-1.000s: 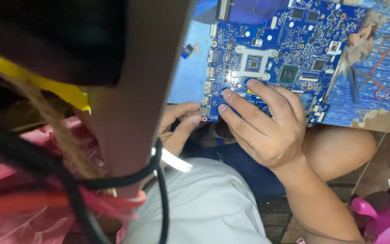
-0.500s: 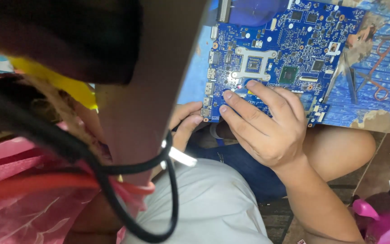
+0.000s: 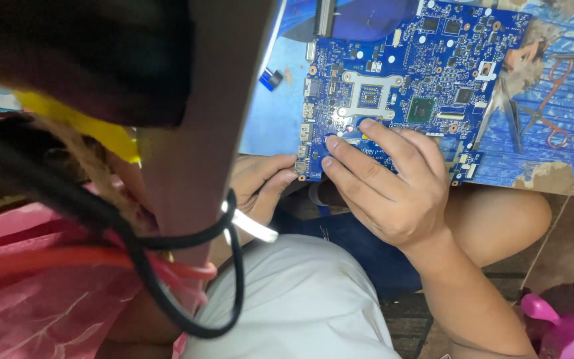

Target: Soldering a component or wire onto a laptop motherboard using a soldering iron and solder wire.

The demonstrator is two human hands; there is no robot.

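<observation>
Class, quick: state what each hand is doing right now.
Left hand: grips the blue circuit board at its near corner.
Right hand: fingers spread flat, pressing on the board's near edge.

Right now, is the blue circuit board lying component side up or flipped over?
Component side up: the blue circuit board shows chips and its silver socket frame, with the right hand resting on its near edge.

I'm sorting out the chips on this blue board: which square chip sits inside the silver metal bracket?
The small blue-grey chip in the silver bracket, above the right hand. The green chip lies outside, to the bracket's right.
</observation>
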